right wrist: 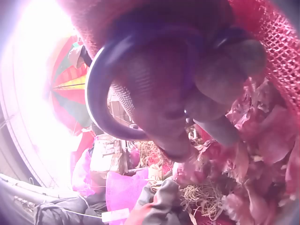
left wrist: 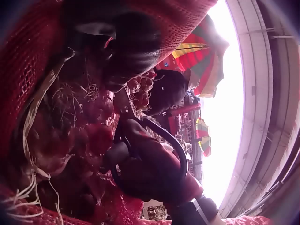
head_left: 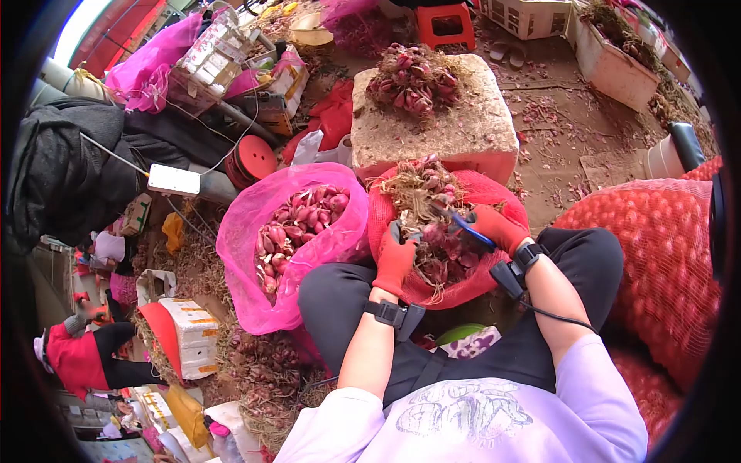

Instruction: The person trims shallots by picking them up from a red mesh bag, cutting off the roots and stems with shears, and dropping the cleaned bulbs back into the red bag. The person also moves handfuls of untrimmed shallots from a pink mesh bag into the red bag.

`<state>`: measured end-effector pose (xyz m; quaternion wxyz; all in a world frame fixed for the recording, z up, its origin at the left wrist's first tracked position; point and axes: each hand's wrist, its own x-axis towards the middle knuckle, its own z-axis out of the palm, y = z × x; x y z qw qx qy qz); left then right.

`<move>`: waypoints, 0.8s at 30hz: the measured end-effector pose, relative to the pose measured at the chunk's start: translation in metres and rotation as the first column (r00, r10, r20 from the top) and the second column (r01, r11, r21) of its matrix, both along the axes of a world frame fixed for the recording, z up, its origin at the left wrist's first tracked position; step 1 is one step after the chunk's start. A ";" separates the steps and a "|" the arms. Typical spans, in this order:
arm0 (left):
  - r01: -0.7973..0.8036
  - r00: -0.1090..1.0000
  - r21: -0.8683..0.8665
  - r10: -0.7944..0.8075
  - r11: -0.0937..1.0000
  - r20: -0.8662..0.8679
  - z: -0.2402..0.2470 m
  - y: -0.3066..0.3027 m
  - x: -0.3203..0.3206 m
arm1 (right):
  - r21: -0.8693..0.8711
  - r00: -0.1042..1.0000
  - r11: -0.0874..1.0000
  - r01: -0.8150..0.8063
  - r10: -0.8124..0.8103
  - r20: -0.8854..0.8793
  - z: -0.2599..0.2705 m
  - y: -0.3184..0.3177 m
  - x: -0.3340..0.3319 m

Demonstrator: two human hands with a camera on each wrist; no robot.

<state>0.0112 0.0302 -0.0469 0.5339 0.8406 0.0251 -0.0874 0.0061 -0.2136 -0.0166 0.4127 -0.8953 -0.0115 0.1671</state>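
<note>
gripping papery, purple-red shallots with straw-coloured strands in left hand, blue-handled scissors in right hand.

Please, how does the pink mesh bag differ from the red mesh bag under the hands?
Contents: the pink bag holds loose, mostly bare bulbs; the red bag holds bulbs tangled with dry, straw-like strands.
Position: the red bag is under the left hand and right hand; the pink bag lies apart from them.
Both are open mesh bags.
</note>
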 end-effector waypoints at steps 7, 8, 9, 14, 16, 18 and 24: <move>0.035 0.914 0.156 -0.095 0.987 0.394 0.040 -0.013 -0.015 | 0.033 0.998 0.999 0.039 -0.037 -0.060 0.013 -0.017 -0.016; 0.055 0.904 0.150 -0.113 0.987 0.413 0.042 -0.016 -0.020 | 0.085 0.998 0.995 0.047 -0.042 -0.055 0.023 -0.016 -0.020; 0.076 0.892 0.145 -0.132 0.987 0.432 0.045 -0.019 -0.025 | 0.139 0.998 0.989 0.052 -0.046 -0.051 0.027 -0.016 -0.025; 0.180 0.910 0.190 -0.237 0.965 0.341 0.024 -0.039 -0.058 | 0.741 0.953 0.611 0.279 -0.272 -0.135 0.011 -0.001 -0.031; 0.208 0.930 0.132 -0.238 0.969 0.280 0.034 -0.051 -0.063 | 0.601 0.964 0.755 0.263 -0.234 -0.128 -0.005 -0.007 -0.026; 0.154 0.962 -0.127 -0.120 0.980 0.245 0.036 -0.061 -0.059 | 0.481 0.973 0.846 0.230 -0.210 -0.096 -0.001 -0.010 -0.026; -0.151 0.962 -0.674 -0.048 0.723 -0.268 0.040 -0.050 -0.042 | 0.790 0.925 0.516 0.332 -0.016 -0.379 0.020 0.015 -0.046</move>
